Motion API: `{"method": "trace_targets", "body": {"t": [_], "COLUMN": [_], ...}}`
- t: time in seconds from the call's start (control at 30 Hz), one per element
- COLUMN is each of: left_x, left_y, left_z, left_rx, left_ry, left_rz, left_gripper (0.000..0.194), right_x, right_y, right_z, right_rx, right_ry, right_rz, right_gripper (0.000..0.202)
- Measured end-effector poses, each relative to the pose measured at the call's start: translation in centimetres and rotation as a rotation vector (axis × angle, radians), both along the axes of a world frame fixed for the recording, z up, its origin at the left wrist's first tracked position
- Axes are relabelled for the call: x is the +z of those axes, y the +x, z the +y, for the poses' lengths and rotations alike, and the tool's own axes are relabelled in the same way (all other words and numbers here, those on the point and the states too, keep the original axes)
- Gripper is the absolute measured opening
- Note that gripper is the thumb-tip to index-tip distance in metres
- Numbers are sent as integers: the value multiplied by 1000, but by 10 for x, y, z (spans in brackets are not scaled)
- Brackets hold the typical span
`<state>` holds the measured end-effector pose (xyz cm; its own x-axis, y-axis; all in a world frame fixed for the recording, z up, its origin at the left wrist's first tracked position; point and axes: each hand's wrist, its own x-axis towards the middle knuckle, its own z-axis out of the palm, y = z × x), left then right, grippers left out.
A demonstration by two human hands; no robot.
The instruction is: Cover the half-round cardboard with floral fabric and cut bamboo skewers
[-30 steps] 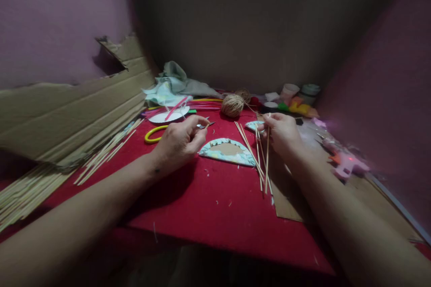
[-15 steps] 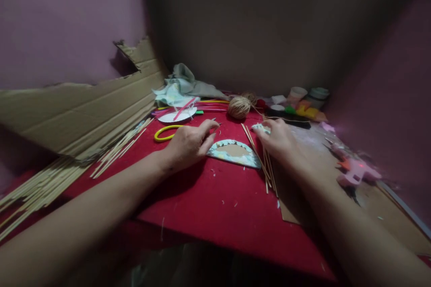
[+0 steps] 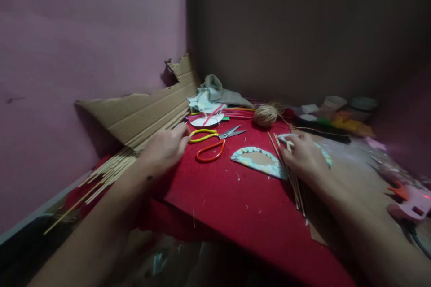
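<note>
My left hand (image 3: 164, 149) hovers at the left of the red cloth, near the sticks and the yellow scissor handle; slightly blurred, it looks loosely open with nothing seen in it. Beside it lie open scissors (image 3: 222, 136) with one yellow and one red handle. My right hand (image 3: 303, 154) has its thumb and fingers closed about the upper part of a few thin bamboo sticks (image 3: 294, 188); its grip is partly hidden. Behind and under that hand shows a curved, fabric-covered piece (image 3: 323, 152). A half-moon cardboard piece edged with pale blue fabric (image 3: 251, 158) lies between the hands.
Torn cardboard (image 3: 148, 110) leans on the left wall above a bundle of sticks (image 3: 111, 168). Twine balls (image 3: 266, 115), crumpled fabric (image 3: 210, 96) and a white disc (image 3: 206, 120) lie at the back. A pink glue gun (image 3: 412, 202) rests at the right.
My left hand has pulled away leftward from the half-moon piece, uncovering the scissors. My right hand has shifted slightly nearer over the sticks. The camera view has turned left.
</note>
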<state>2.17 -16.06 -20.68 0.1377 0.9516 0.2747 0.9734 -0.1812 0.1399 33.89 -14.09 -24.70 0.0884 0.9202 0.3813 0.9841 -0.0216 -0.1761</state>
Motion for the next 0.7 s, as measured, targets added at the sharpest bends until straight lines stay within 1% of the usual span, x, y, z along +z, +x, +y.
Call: {"method": "trace_targets", "body": {"t": [0.03,0.13,0.2,0.27,0.33,0.43,0.5,0.63,0.7], "left_x": [-4,-23,-32,-36,-36,-35,-34,-28,-23], "left_y": [-15,-47,-58,-63,-64,-62,-60,-60,-60], "left_z": [-6,-16,-15,-11,-6,-1,2,14,24], "left_rx": [94,270,375,432,420,367,346,293,235], "left_ry": [-34,-99,-131,-170,-182,-118,-104,-198,-255], "left_rz": [44,75,100,157,221,315,351,362,327], "left_gripper": [26,30,40,51,53,46,44,52,48], "right_x": [1,4,4,3,2,0,0,0,0], "right_y": [1,2,2,3,4,6,6,6,6], "right_z": [-1,-2,-1,0,1,2,2,2,3], "right_rx": [-10,-10,5,19,27,34,30,22,23], "right_ry": [19,88,115,127,138,153,148,131,130], "right_rz": [6,34,59,81,94,95,96,106,111], "right_gripper": [35,31,30,29,29,30,30,29,29]}}
